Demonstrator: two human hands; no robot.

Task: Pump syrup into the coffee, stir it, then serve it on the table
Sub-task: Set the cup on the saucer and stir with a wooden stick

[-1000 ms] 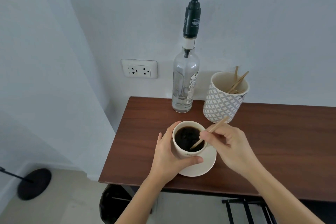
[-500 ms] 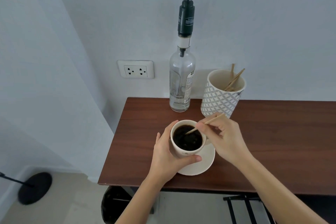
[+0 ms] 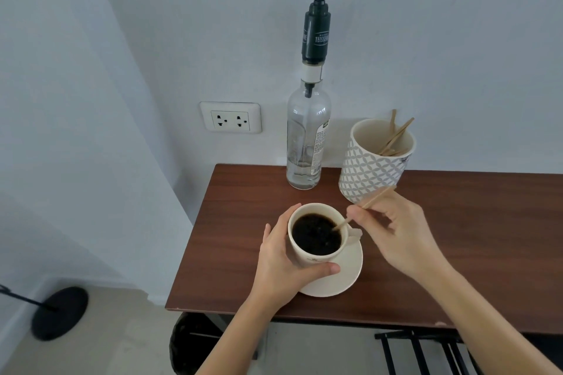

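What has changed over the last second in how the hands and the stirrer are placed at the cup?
The right hand swept the wooden stirrer from the near side of the coffee cup to its right rim. The left hand stayed wrapped around the cup, which remains on its saucer.

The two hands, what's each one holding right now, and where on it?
The left hand wraps the coffee cup around its outer wall. The right hand pinches the wooden stir stick near its middle, lower end in the coffee.
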